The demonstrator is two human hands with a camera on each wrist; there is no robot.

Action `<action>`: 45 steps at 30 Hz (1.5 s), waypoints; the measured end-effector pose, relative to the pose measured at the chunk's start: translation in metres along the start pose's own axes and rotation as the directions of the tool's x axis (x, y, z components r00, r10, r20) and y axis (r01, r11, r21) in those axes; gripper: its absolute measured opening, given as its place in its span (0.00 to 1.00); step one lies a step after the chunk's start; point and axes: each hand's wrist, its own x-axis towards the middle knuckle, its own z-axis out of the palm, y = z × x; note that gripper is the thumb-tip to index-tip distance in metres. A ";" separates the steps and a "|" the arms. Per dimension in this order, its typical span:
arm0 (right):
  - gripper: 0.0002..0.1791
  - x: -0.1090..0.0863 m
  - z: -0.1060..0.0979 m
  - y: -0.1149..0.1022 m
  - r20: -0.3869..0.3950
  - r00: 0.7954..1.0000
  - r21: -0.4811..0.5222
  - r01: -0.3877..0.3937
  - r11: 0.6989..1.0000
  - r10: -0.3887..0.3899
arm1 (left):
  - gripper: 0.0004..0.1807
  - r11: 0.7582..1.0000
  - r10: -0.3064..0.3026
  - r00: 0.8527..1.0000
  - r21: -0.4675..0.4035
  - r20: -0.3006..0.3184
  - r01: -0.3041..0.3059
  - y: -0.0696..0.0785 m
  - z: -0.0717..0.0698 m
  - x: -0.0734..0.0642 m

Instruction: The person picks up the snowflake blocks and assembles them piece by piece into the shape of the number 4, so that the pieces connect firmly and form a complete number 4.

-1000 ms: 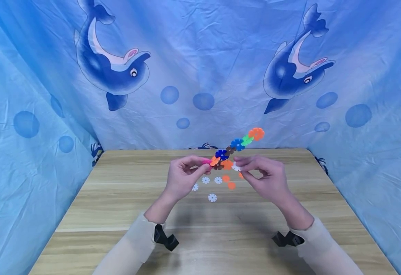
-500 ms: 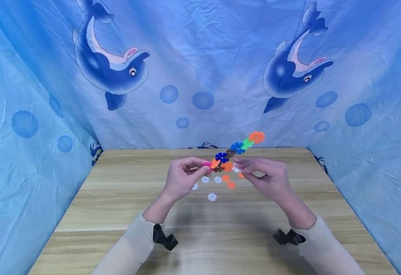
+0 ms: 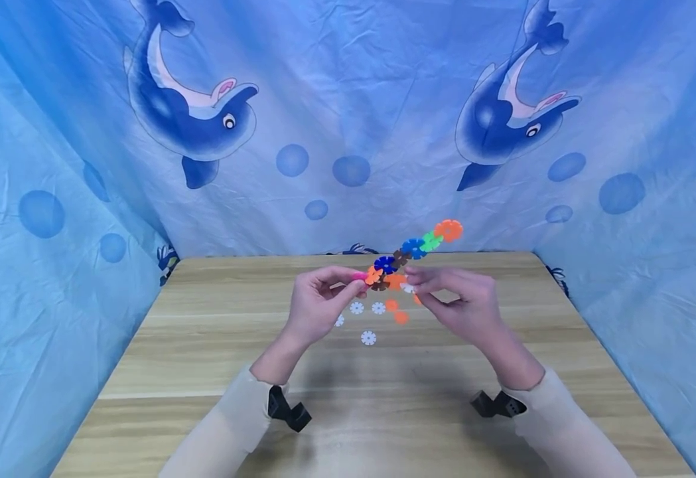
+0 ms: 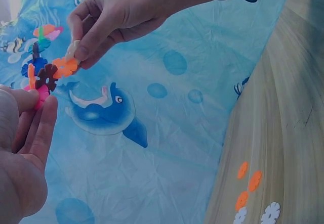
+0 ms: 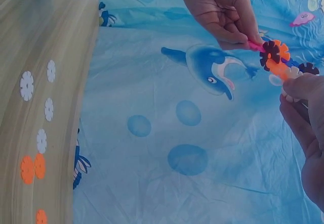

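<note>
Above the table, my left hand (image 3: 324, 302) pinches a pink snowflake disc (image 4: 40, 96) at one end of a linked chain of plastic snowflake discs. From there the chain runs up to the right through dark blue (image 3: 386, 265), brown, blue and green discs to an orange disc (image 3: 448, 230) at its far end. A side branch holds a brown disc (image 4: 47, 77) and an orange disc (image 4: 65, 68). My right hand (image 3: 464, 302) pinches a white snowflake disc (image 3: 407, 287) right at the edge of that branch's orange disc. Fingertips partly hide the white disc.
Several loose white snowflake discs (image 3: 368, 338) lie on the wooden table (image 3: 348, 411) below the hands. Loose orange discs (image 3: 401, 318) lie beside them, one partly behind the right hand. A blue dolphin-print curtain (image 3: 348, 99) surrounds the table's back and sides.
The chain's far end dips slightly and then rises again. The white disc now shows flatter in the right fingers. Both hands keep their hold, and the head view has shifted a little.
</note>
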 end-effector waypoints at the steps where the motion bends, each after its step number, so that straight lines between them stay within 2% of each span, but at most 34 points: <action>1: 0.13 0.000 0.000 0.001 -0.006 1.000 -0.010 0.001 1.000 -0.001 | 0.07 1.000 0.002 1.000 -0.001 -0.002 -0.002 0.000 0.000 0.000; 4: 0.04 0.000 0.001 0.003 -0.014 1.000 -0.037 -0.008 0.999 0.007 | 0.07 1.000 -0.002 1.000 -0.002 -0.013 0.002 0.002 -0.001 0.001; 8: 0.15 -0.006 0.002 0.006 -0.014 0.993 -0.038 -0.118 0.992 0.118 | 0.07 1.000 -0.019 0.999 -0.007 -0.029 0.018 0.005 -0.003 0.001; 11: 0.26 -0.013 0.005 0.009 0.009 0.962 -0.023 -0.272 0.962 0.273 | 0.07 1.000 -0.023 0.999 -0.012 -0.045 0.023 0.007 -0.004 0.000; 13: 0.24 -0.019 0.010 0.013 0.044 0.933 -0.058 -0.355 0.933 0.358 | 0.07 1.000 -0.018 0.998 -0.015 -0.054 0.017 0.008 -0.006 0.000; 15: 0.20 -0.026 0.017 0.017 0.118 0.889 -0.108 -0.432 0.896 0.443 | 0.07 1.000 -0.011 0.998 -0.010 -0.058 0.010 0.008 -0.007 0.000; 17: 0.16 -0.032 0.027 0.022 0.216 0.837 -0.163 -0.477 0.863 0.503 | 0.07 1.000 -0.007 0.998 -0.008 -0.061 0.006 0.009 -0.008 0.000; 18: 0.14 -0.036 0.032 0.025 0.272 0.806 -0.182 -0.494 0.850 0.526 | 0.07 1.000 -0.006 0.998 -0.008 -0.063 0.005 0.009 -0.008 0.000; 20: 0.13 -0.043 0.045 0.029 0.390 0.730 -0.205 -0.525 0.826 0.561 | 0.07 1.000 -0.005 0.998 -0.009 -0.068 0.004 0.009 -0.009 0.000; 23: 0.14 -0.054 0.065 0.034 0.542 0.633 -0.228 -0.522 0.822 0.552 | 0.07 1.000 -0.004 0.997 -0.016 -0.074 0.003 0.009 -0.011 0.000; 26: 0.16 -0.065 0.083 0.037 0.646 0.556 -0.246 -0.497 0.832 0.523 | 0.08 1.000 -0.006 0.997 -0.024 -0.074 0.004 0.009 -0.012 0.000; 32: 0.18 -0.076 0.104 0.034 0.740 0.384 -0.340 -0.495 0.800 0.552 | 0.08 0.999 -0.006 0.997 -0.048 -0.074 0.003 0.010 -0.012 -0.001; 33: 0.17 -0.078 0.107 0.034 0.749 0.365 -0.353 -0.486 0.799 0.553 | 0.08 0.999 -0.005 0.997 -0.050 -0.075 0.001 0.010 -0.012 -0.002; 35: 0.16 -0.080 0.110 0.034 0.760 0.344 -0.372 -0.466 0.803 0.552 | 0.08 0.999 -0.002 0.997 -0.053 -0.076 -0.002 0.009 -0.013 -0.002; 37: 0.14 -0.081 0.112 0.033 0.760 0.337 -0.386 -0.454 0.803 0.556 | 0.08 0.999 0.004 0.997 -0.050 -0.079 -0.007 0.009 -0.014 -0.002; 42: 0.11 -0.082 0.115 0.034 0.739 0.362 -0.385 -0.465 0.797 0.568 | 0.08 0.999 0.013 0.997 -0.043 -0.081 -0.016 0.008 -0.017 -0.003; 45: 0.09 -0.082 0.115 0.035 0.726 0.396 -0.370 -0.465 0.805 0.563 | 0.08 0.999 0.009 0.997 -0.041 -0.079 -0.012 0.009 -0.018 -0.003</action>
